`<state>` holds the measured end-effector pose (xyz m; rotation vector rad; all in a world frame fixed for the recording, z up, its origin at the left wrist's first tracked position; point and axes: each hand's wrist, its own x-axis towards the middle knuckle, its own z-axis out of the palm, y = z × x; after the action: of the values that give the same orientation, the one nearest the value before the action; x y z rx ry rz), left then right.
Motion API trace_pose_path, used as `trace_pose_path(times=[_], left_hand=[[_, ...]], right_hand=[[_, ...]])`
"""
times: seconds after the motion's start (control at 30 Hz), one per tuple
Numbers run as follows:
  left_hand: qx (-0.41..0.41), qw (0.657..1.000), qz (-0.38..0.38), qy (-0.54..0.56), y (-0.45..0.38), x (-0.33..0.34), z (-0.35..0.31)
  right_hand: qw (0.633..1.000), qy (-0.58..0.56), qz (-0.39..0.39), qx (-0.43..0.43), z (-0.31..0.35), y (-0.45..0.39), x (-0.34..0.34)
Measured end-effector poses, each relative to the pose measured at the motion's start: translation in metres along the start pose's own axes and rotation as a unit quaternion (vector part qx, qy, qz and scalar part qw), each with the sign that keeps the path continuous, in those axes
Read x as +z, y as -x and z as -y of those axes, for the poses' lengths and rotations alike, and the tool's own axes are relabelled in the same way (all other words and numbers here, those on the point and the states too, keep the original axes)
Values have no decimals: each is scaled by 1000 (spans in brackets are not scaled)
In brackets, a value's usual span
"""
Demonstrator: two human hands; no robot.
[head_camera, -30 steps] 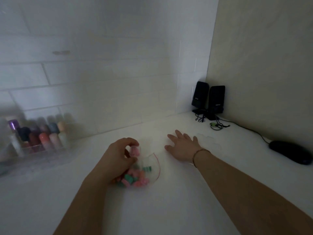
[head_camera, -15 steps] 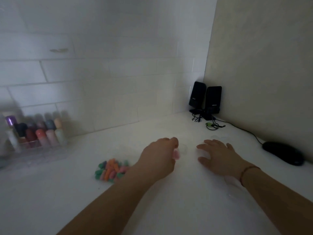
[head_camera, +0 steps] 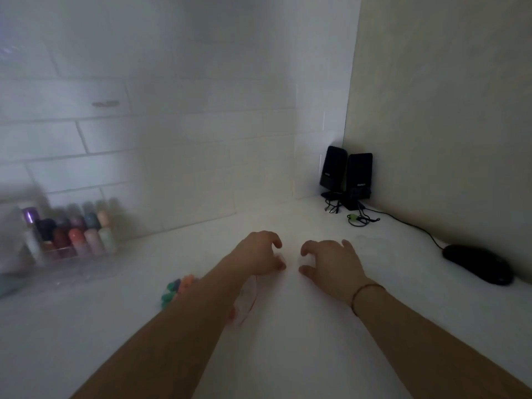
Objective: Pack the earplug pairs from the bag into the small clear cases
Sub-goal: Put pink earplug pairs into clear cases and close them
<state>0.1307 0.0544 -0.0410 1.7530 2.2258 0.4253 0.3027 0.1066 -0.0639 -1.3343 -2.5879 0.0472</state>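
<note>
Near the frame's centre, the left hand (head_camera: pixel 260 253) and the right hand (head_camera: pixel 331 262) face each other over the white counter (head_camera: pixel 302 355), fingers curled inward. The dim, blurred picture does not show whether either holds anything; a faint pink smear sits at the left fingertips. The bag (head_camera: pixel 244 300) of coloured earplugs (head_camera: pixel 175 289) lies lower left of the hands, partly hidden under the left forearm, its red-edged mouth just visible.
</note>
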Motion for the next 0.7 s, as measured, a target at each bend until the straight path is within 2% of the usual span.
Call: trace_pose_path(times=[0.07,0.13,0.2,0.23,0.27,0.33,0.4,0.43,0.47,0.6,0.7], left_hand=[[9,999,-17,-25,7,2,-1],[39,995,-81,-40,17,-3,-3],[61,984,-152,70,34,-16,-4],[54,971,-130,193,43,-22,-2],[49,941,-58,331,53,-27,0],[56,830,93,548,73,-34,11],[59,726,149,669,87,-39,25],[59,696,152,699,91,-39,31],[58,679,143,718,94,-39,35],[86,647,84,753,98,-28,47],[121,622,106,766,101,-24,50]], right_hand=[[999,28,-30,-8,-1,5,-4],[994,-8,-104,-37,-3,11,-9],[968,-125,-201,-79,1,21,-21],[950,-183,-227,-109,7,26,-27],[933,-227,-239,-142,17,31,-32],[898,-319,-230,-200,40,38,-37],[868,-401,-199,-216,62,43,-35],[860,-419,-191,-218,70,44,-33],[861,-411,-205,-218,76,44,-31],[864,-295,-339,-228,89,46,-25],[854,-292,-356,-242,92,49,-22]])
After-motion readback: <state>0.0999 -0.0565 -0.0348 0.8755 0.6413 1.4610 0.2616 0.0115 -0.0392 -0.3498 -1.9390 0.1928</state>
